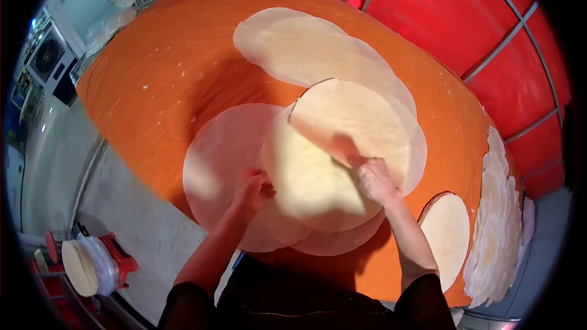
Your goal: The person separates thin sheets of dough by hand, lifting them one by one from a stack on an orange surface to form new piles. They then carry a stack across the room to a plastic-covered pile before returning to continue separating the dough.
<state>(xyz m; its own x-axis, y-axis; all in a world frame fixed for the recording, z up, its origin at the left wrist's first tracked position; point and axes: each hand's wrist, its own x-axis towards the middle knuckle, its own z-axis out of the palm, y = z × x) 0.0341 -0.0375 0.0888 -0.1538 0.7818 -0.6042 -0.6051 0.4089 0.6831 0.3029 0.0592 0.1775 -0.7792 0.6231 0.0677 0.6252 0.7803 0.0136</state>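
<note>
A thin, pale round dough sheet (312, 177) lies partly over a stack of similar round sheets (361, 107). My right hand (376, 178) is closed on the right edge of the thin sheet, whose upper edge looks raised and pinkish, with some blur. At the left edge of the same sheet, my left hand (251, 188) has its fingers curled together in a pinch. Under and beside that hand, more translucent sheets (214, 153) lie overlapping on the orange cloth (153, 104).
Overlapping sheets (306, 46) fan out at the far side. To the right are a small round stack (446, 238) and a long row of layered sheets (494, 220). A red stool (119, 260) with round sheets stands lower left. Red panels (428, 18) border the back.
</note>
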